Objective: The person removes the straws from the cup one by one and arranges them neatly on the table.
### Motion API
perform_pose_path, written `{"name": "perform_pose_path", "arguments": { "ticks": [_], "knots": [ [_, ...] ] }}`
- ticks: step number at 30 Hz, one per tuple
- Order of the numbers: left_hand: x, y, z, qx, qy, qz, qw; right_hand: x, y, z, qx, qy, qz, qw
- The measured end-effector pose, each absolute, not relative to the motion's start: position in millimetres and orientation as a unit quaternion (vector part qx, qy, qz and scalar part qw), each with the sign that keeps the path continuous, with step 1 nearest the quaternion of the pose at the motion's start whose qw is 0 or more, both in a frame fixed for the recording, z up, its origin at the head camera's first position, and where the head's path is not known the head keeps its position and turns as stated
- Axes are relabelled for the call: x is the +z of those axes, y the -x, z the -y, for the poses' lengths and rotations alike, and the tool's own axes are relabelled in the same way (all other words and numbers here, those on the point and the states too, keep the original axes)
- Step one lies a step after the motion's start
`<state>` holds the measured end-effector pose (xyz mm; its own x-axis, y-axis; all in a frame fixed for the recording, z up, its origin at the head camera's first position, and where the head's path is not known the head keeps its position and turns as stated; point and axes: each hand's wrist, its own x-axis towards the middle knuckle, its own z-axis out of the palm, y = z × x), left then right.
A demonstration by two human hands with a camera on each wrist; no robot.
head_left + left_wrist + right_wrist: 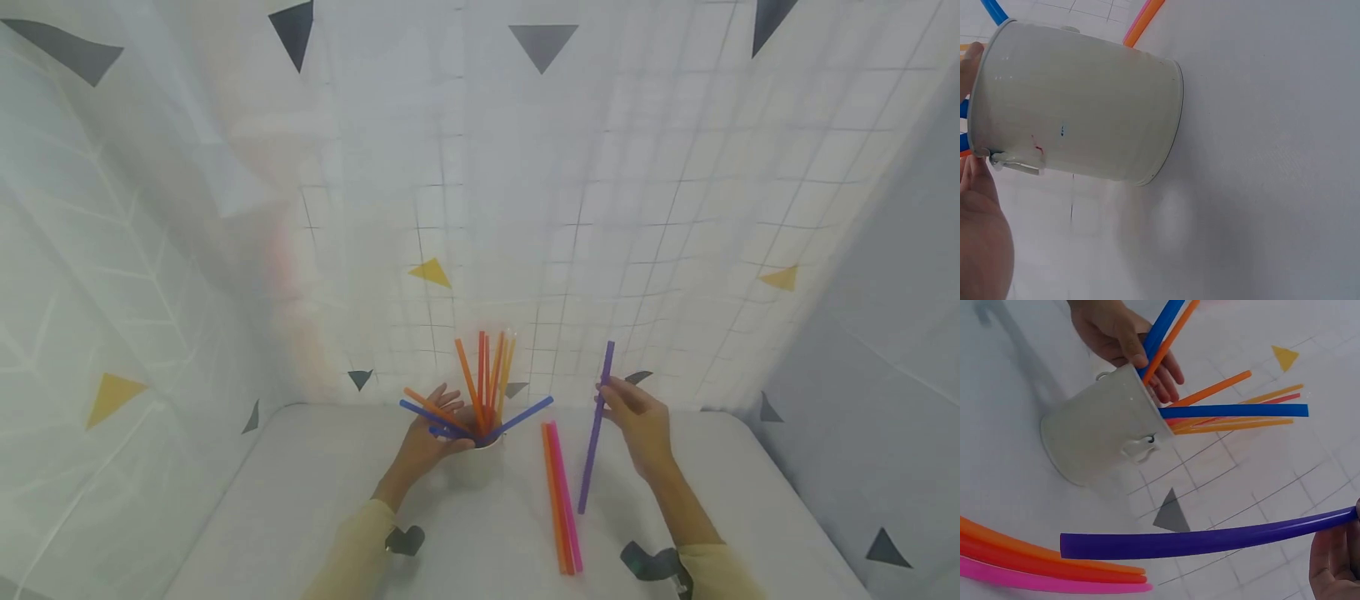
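My left hand [431, 437] is at the mouth of a small whitish bucket [1079, 100], its thumb at the rim and its fingers on the far side. Several orange, red, yellow and blue straws stand in the bucket, fanned out at different angles; a blue straw [1235, 411] leans out to the right. To the right of the bucket, my right hand [637, 417] pinches a long purple straw [592, 454] near its upper part. That straw is held nearly upright in the head view, its lower end hanging toward me.
Between the bucket and my right hand, orange straws [553, 500] and a pink straw [566, 500] lie side by side on the white table [300, 500]. A pale curtain [637, 167] with grid lines and triangles surrounds the back and sides.
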<state>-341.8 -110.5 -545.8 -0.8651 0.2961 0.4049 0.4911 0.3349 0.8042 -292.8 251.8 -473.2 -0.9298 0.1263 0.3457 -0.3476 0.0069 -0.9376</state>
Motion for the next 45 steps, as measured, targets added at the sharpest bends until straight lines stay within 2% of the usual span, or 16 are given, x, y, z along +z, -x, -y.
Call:
{"name": "perform_pose_path", "arguments": {
  "ticks": [6,15,27,45],
  "knots": [
    [-547,343,110,-0.513,0.253,0.814,0.104,-502,297,-249,0.657,-0.015,0.744,0.123],
    [-546,344,109,-0.52,0.248,0.811,0.099,-533,311,-247,0.656,0.032,0.753,0.043],
    [-546,345,111,-0.524,0.24,0.812,0.09,-564,320,-242,0.616,0.101,0.781,-0.004],
    [-546,346,111,-0.519,0.245,0.814,0.091,-577,317,-232,0.558,0.123,0.82,-0.017]
  ]
}}
